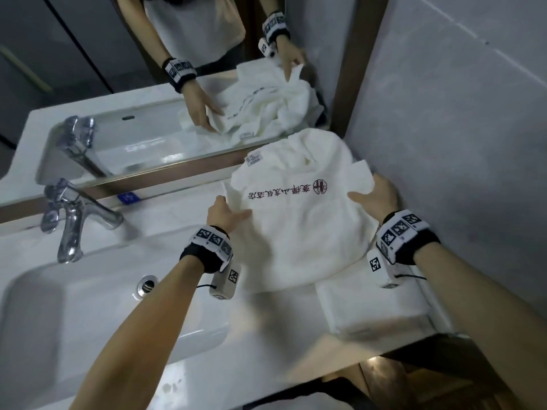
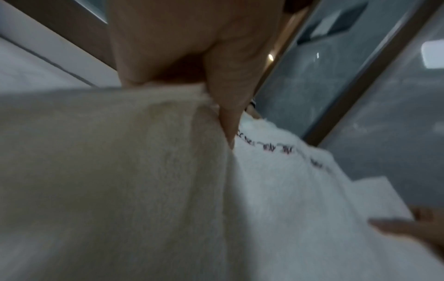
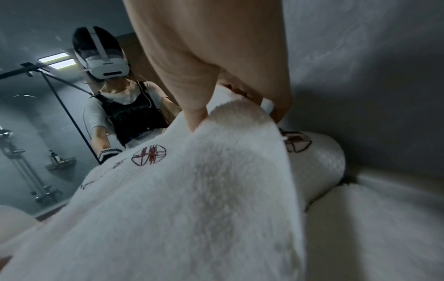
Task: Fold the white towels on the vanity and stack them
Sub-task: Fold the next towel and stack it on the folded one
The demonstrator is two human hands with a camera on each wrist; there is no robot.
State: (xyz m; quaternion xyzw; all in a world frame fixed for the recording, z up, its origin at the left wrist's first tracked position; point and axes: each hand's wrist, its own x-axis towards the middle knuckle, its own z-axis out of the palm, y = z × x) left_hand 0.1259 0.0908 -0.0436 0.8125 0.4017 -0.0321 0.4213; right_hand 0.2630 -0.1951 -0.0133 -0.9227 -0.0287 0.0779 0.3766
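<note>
The folded towel (image 1: 373, 309) lies nearest, at the vanity's (image 1: 266, 344) front right. Above it both hands, left (image 1: 226, 213) and right (image 1: 374, 199), pinch the lettered towel (image 1: 296, 232) by its edges; a slack pinch could drop it crumpled. The sink (image 1: 88, 306) shows only its drain.

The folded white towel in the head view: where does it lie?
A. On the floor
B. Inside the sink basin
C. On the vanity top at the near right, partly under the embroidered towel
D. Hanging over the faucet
C: the folded white towel lies on the vanity top, its far edge covered by the embroidered towel that both hands hold.
</note>
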